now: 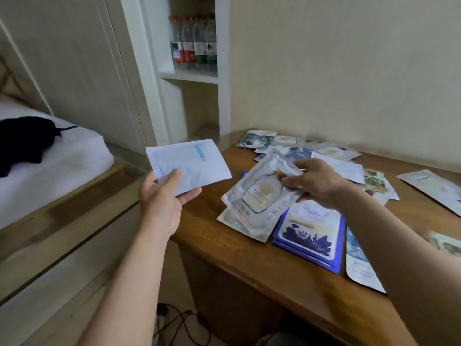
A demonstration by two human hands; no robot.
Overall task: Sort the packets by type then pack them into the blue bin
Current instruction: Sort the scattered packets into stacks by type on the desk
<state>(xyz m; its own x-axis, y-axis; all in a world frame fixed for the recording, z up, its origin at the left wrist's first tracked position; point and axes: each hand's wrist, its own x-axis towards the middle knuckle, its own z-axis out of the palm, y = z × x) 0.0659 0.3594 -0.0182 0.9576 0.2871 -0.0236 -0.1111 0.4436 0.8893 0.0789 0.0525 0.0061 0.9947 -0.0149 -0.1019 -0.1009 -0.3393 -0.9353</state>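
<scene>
Pinching the flat white packet with a pale blue stripe [189,166] in my left hand [162,198], beside the brown wooden desk [249,270], I judge it a separate type, while my right hand [316,182] grips the silvery foil packet [259,193] above its pile [247,229].

The wooden desk [249,260] stood against the wall [349,71]. On it a blue-bordered stack [309,236] lay just beside a silvery pile [245,224], loose packets [331,152] scattered behind.
</scene>
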